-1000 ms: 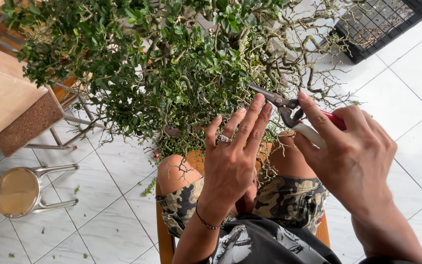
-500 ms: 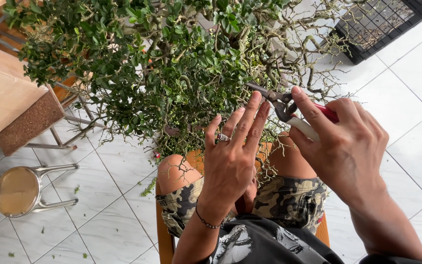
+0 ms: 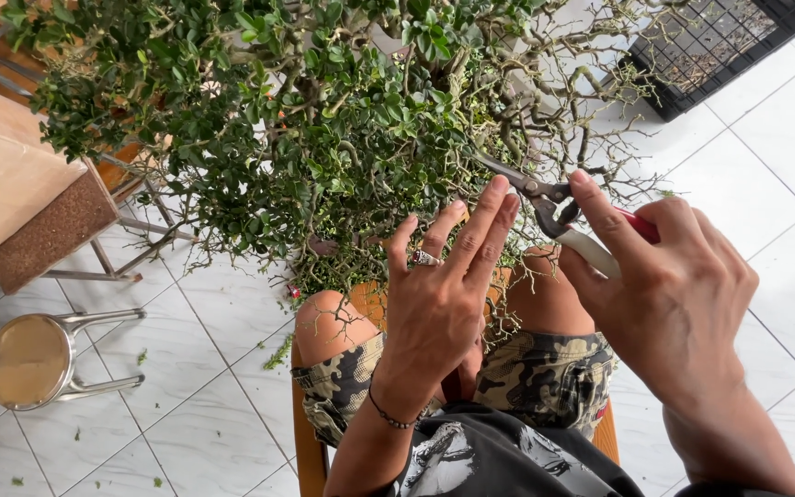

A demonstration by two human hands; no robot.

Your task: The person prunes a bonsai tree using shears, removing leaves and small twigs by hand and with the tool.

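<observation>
A small-leaved bonsai tree (image 3: pixel 324 129) with twisting bare branches fills the upper half of the head view. My right hand (image 3: pixel 674 294) grips pruning shears (image 3: pixel 554 207) with red and white handles, their blades reaching into the twigs at the tree's lower right. My left hand (image 3: pixel 443 294), with a ring and a thin wrist band, is held up with fingers spread, the fingertips touching the foliage just left of the blades. It holds nothing. My knees and camouflage shorts (image 3: pixel 545 368) show below.
I sit on a wooden seat (image 3: pixel 305 442) on white floor tiles strewn with leaf clippings. A round metal stool (image 3: pixel 34 359) stands at lower left, a brown wooden stand (image 3: pixel 39 221) on a metal frame above it. A black wire crate (image 3: pixel 720 46) sits at upper right.
My right hand has shifted the shears slightly left, deeper into the twigs. My left hand has kept its place with fingers spread.
</observation>
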